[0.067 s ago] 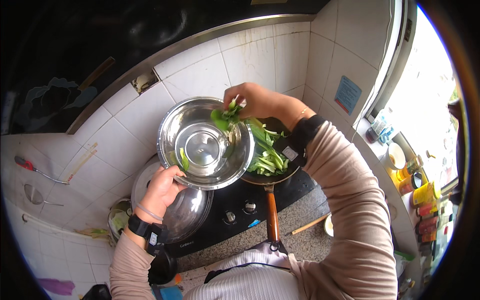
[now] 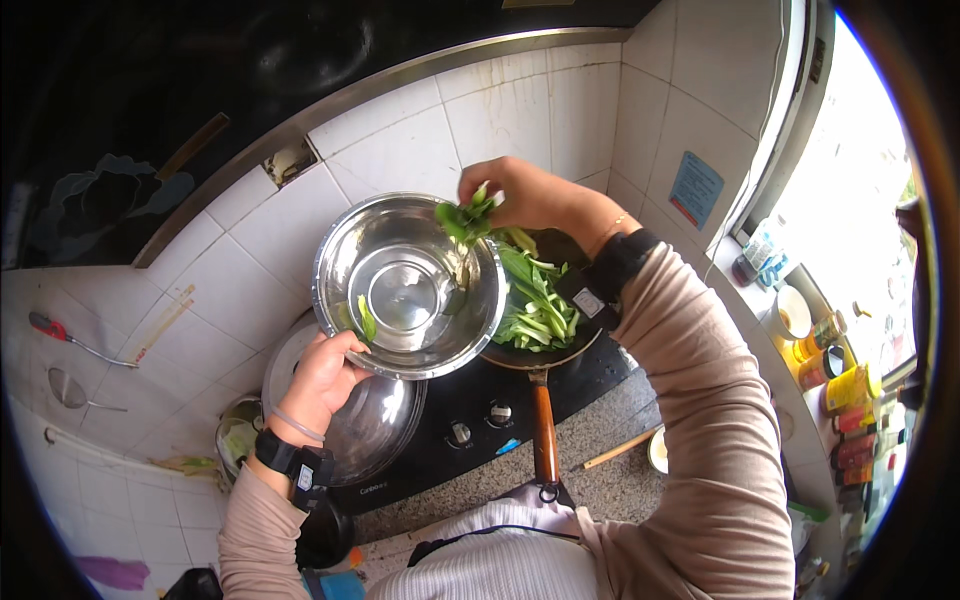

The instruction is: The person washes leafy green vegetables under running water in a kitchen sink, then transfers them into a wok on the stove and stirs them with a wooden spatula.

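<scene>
My left hand is closed on the near-left rim of a steel mixing bowl, which is held tilted above the stove. One green leaf clings inside the bowl near my fingers. Over the bowl's far right rim, my right hand grips a small bunch of leafy greens. Just below and to the right, a frying pan with a wooden handle holds more leafy greens. The bowl and my right forearm hide part of the pan.
A glass lid covers a pot on the left burner of the black gas stove. A wooden stick and a small bowl lie on the speckled counter. Jars and bottles line the windowsill. A range hood hangs above.
My right hand has moved slightly right and up with the bunch of greens, toward the pan side. The bowl and my left hand have barely shifted.
</scene>
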{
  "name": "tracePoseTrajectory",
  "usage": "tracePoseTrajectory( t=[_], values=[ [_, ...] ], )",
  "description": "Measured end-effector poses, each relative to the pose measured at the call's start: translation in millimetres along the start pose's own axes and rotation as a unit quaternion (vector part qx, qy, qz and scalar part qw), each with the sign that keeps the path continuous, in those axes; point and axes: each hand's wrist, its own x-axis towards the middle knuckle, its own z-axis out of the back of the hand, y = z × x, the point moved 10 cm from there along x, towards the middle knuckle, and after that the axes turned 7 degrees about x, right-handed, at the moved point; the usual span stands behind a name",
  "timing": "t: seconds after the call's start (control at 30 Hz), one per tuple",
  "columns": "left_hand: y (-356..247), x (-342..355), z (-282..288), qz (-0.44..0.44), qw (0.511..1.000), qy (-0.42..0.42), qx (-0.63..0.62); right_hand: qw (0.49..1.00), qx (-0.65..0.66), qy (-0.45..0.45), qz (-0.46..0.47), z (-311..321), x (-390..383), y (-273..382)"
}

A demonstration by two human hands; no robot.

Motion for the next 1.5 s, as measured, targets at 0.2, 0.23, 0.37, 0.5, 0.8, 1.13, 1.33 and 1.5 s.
tracePoseTrajectory(
  t=[0.2,0.23,0.37,0.5,0.8,1.13,1.33,1.5],
  values=[
    [-6,-5,9,-0.005,1.000,-0.016,0.002,0.971,0.101,-0.141,-0.167,45,-60,-45],
    [-6,-5,11,-0.004,1.000,-0.013,0.002,0.966,0.133,-0.159,-0.157,44,-69,-47],
    [-7,-5,18,-0.002,1.000,-0.015,0.004,0.950,0.217,-0.165,-0.149,33,-97,-70],
    [-11,-4,25,-0.010,1.000,-0.016,0.000,0.907,0.301,-0.222,-0.192,27,-129,-102],
    [-15,-7,17,-0.013,0.999,-0.023,-0.021,0.993,-0.093,-0.048,-0.062,-74,-115,-97],
    [-14,-17,4,-0.011,1.000,-0.017,0.014,0.991,-0.108,-0.019,-0.077,-55,-16,3],
    [-2,-9,-3,0.004,1.000,-0.013,0.023,0.893,-0.340,0.261,0.139,-190,27,57],
    [-4,-21,-17,0.014,1.000,-0.017,0.000,0.850,-0.353,0.370,0.126,-218,29,56]
  ],
)
